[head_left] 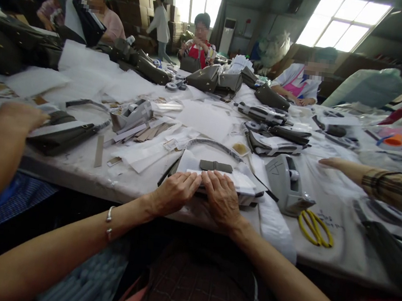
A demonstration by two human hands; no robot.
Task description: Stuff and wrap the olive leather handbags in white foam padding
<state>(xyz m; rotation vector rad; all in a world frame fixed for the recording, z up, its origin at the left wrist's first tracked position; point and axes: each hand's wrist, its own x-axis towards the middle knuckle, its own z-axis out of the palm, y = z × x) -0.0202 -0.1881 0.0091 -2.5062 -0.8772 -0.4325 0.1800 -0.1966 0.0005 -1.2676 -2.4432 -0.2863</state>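
Observation:
A dark olive handbag (172,165), partly covered in white wrapping paper (244,181), lies at the table's front edge. Its strap arches behind it in a pale wrap (220,144), and an olive tab (215,166) shows on top. My left hand (177,191) curls its fingers over the paper along the near side. Beside it, nearly touching, my right hand (220,197) grips the same paper, fingers together and pointing away from me. Both thumbs are hidden. Just right of the bag stands a grey tape dispenser (285,183), with yellow-handled scissors (315,228) in front of it.
Paper strips and scraps (145,151) lie left of the bag. Wrapped olive bags (276,137) pile up behind right. Another person's blurred arm (8,136) reaches in at left near a bag (61,136); a plaid-sleeved arm (362,177) reaches in from the right. Several people work across the table.

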